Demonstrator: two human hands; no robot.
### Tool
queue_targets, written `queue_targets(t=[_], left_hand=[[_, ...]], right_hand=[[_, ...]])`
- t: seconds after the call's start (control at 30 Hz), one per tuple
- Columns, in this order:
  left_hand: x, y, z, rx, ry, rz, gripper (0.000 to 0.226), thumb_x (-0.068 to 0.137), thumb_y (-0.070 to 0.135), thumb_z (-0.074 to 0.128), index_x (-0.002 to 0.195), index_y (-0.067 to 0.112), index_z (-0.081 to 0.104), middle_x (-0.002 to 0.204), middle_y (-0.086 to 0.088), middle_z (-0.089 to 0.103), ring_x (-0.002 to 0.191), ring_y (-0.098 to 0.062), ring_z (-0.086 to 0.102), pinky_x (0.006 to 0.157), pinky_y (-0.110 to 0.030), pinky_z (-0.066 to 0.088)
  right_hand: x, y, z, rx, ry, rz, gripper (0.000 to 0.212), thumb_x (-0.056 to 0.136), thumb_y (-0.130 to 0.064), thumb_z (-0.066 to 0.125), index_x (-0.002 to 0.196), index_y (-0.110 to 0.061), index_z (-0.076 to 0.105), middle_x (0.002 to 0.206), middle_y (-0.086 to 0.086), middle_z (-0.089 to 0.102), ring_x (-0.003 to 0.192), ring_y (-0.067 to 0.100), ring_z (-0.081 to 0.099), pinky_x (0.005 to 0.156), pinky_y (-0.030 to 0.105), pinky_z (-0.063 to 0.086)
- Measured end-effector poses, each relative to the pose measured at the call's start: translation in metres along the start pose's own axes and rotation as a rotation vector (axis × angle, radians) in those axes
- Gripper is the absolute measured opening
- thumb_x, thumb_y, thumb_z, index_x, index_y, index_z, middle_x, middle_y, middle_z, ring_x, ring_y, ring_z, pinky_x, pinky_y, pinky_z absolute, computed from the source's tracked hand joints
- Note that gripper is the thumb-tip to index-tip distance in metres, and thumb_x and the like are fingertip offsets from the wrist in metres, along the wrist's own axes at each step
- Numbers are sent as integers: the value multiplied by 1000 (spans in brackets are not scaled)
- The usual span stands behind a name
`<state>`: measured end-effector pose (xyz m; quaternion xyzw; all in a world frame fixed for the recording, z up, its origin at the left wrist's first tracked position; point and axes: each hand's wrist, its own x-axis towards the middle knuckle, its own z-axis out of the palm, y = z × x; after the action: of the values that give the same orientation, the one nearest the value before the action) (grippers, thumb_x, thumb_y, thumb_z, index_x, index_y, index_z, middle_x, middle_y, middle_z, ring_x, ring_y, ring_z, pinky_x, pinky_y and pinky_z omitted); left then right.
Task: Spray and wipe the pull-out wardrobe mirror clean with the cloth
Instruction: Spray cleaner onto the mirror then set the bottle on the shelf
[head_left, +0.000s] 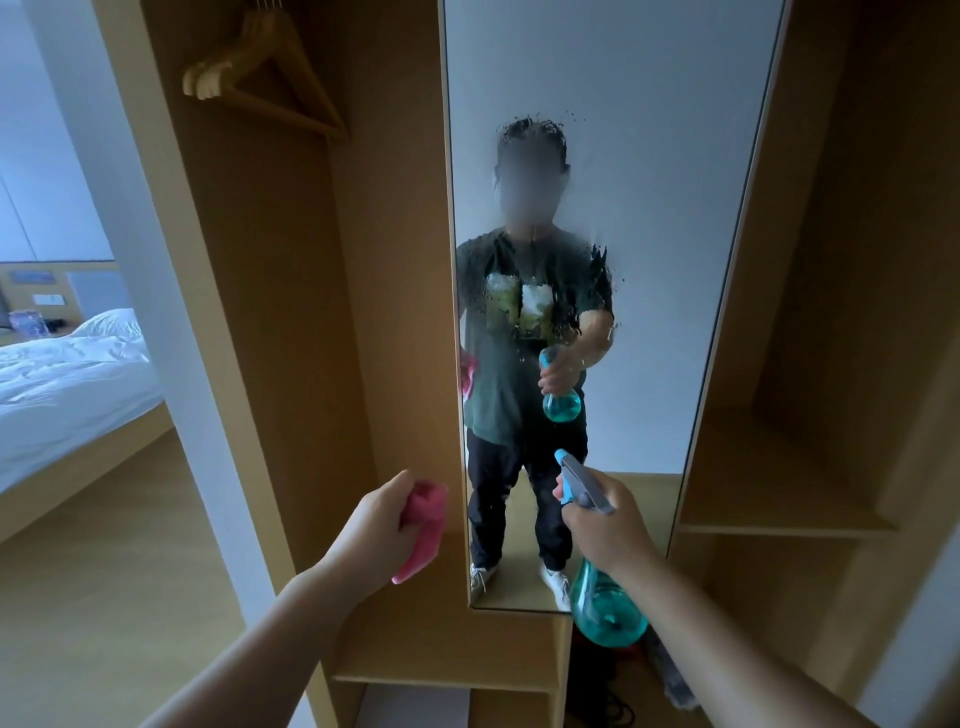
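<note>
Two hands up and both are busy. The right hand (605, 512) is wrapped around the neck of the spray bottle (602, 597), finger on the trigger, nozzle aimed at the mirror (649, 156). The left hand (382, 525) is closed on a bunched-up pink cloth (423, 525), held just beside the mirror's left edge, not touching the glass.

The mirror is a tall narrow panel standing between the two wardrobe sections, and there's already a wet, beaded patch across its middle, roughly chest to head height in the reflection. The top looks dry, and so does the bottom as far as I can tell.

So I'd say this is the spraying stage. My take on doing it well: mist the dry zones lightly too instead of soaking the same spot, since the droplets look ready to run. Then wipe from the top down with the cloth opened out flat, not balled up like it is now, and turn it to a dry side for the last pass to avoid streaks. Keep the bottle out of the way while wiping.

Count: one mirror, one spray bottle, one cloth, a small cluster of wooden hangers (260, 67) up top (can't tell exactly how many), one bed (67, 379) off to the left.
</note>
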<state>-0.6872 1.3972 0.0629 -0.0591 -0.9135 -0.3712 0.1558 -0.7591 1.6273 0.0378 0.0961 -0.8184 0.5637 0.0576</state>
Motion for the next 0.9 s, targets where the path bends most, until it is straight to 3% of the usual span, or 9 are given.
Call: queue_targets(t=[0.07,0.17,0.23,0.3,0.37,0.47,0.63,0.8,0.9], left_hand=[[1,-3,2,27,-5,5,40,83,-19,38,94,16,54,83,-35,64,66,-37,61,54,-15,50],[3,-6,4,49,-17,-13,32,87,-14,41,93,13,57,84,-24,67,70,-11,63,55,-23,55],[4,-5,5,45,-18,-15,34,87,-14,42,94,16,58,84,-21,68,69,-3,63,55,-31,55],[6,-3,7,49,-23,-3,24,88,-13,42,99,3,57,85,-26,67,60,-10,64,56,-38,53],[7,-1,9,51,-17,0,19,90,-10,43,102,-2,56,86,-28,67,69,-35,66,57,-39,53],[9,0,13,40,-25,1,20,89,-9,44,101,1,57,82,-21,69,71,-38,65,56,-42,55],[14,-1,19,61,-46,-10,34,86,-10,49,95,21,59,77,-3,70,70,-10,67,61,-32,58],[19,6,28,65,-68,1,36,87,-6,50,91,29,57,79,4,68,71,-1,66,62,-25,58],[20,12,34,55,-78,8,43,87,-7,52,87,36,53,79,9,66,74,5,64,60,-17,56]], right_hand=[[0,5,0,-1,16,9,6,84,-2,53,80,-1,58,70,15,54,60,19,46,51,21,37],[0,11,-1,-8,30,14,14,86,-4,54,73,-10,56,70,14,56,59,18,47,52,22,38],[-1,12,-4,1,43,15,18,86,-4,55,74,-17,56,76,9,60,63,16,52,55,19,40],[-2,13,-8,22,45,19,18,86,-2,53,83,-18,59,79,4,61,68,14,54,55,17,40],[-5,15,-13,18,56,4,23,86,1,53,83,-22,56,69,-3,51,62,11,49,50,10,38],[-7,20,-20,-4,82,1,22,86,2,53,87,-20,56,66,-3,45,61,12,46,52,13,36],[-8,32,-36,-34,123,43,16,85,0,53,99,-6,60,89,25,58,72,29,54,60,27,42],[-9,41,-49,-17,136,69,19,86,-3,54,100,-15,60,82,16,57,70,22,55,58,25,44],[-11,45,-57,-8,139,56,13,87,-4,56,87,-16,61,68,4,52,57,15,49,49,22,40]])
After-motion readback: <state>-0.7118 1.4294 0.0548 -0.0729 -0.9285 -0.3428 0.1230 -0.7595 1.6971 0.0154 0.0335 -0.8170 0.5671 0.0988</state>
